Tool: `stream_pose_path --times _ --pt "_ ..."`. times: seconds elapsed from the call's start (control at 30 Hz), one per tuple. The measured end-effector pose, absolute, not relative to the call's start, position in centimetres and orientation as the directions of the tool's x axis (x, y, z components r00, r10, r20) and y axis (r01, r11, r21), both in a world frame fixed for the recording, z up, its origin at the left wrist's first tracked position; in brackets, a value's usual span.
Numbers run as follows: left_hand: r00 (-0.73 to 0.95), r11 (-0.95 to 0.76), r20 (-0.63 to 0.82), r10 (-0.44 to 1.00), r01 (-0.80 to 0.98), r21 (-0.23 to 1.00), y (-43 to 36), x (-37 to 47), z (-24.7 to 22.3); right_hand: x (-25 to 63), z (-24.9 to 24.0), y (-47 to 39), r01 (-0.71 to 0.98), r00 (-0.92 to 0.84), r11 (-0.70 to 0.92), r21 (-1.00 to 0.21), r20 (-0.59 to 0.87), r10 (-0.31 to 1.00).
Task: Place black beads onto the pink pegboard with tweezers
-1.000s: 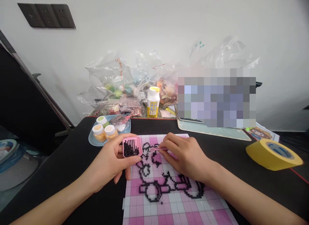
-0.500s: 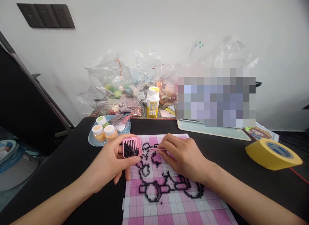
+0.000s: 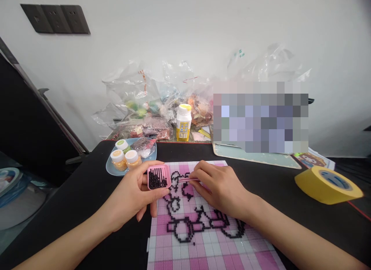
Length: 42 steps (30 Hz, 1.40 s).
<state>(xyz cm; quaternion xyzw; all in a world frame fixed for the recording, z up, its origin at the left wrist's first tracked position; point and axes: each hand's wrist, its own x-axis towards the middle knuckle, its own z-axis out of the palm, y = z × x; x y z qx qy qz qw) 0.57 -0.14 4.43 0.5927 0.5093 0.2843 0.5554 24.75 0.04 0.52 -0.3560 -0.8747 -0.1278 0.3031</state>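
My left hand (image 3: 130, 196) is closed around a small pink bead tray (image 3: 159, 166), tilted so its inside shows. Black beads (image 3: 158, 180) fill its lower part, and some lie lined up in its grooves. Pink tweezers (image 3: 188, 180) are pinched in my right hand (image 3: 217, 185), their tips pointing left, over or at the upper part of the pegboard. The pink-and-white checked pegboard (image 3: 208, 254) lies under both hands. Black beads on it form an outline (image 3: 183, 231) of curves and loops, partly covered by my right hand. Whether the tips hold a bead is too small to tell.
Left of the board, a blue plate (image 3: 111, 168) carries several lidded jars (image 3: 118, 158) of beads and a bag. A white-yellow bottle (image 3: 183, 125) stands behind, before plastic bags (image 3: 139, 88). Yellow tape (image 3: 313, 187) lies right on the black table (image 3: 72, 208). A blurred patch covers the back right.
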Motion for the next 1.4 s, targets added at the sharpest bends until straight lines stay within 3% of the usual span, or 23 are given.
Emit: stream_pose_path --times 0.47,0.73,1.4 --pt "0.308 0.137 -0.229 0.923 0.293 0.946 -0.13 0.55 4.47 24.73 0.52 0.21 0.699 -0.548 0.715 0.0 0.643 0.535" --pt "0.367 0.145 -0.251 0.896 0.292 0.945 -0.1 0.63 4.34 24.13 0.75 -0.34 0.591 -0.52 0.797 -0.122 0.698 0.492" --pt "0.381 0.171 -0.277 0.882 0.29 0.942 -0.41 0.59 4.59 23.96 0.53 -0.27 0.567 -0.542 0.815 -0.121 0.69 0.48"
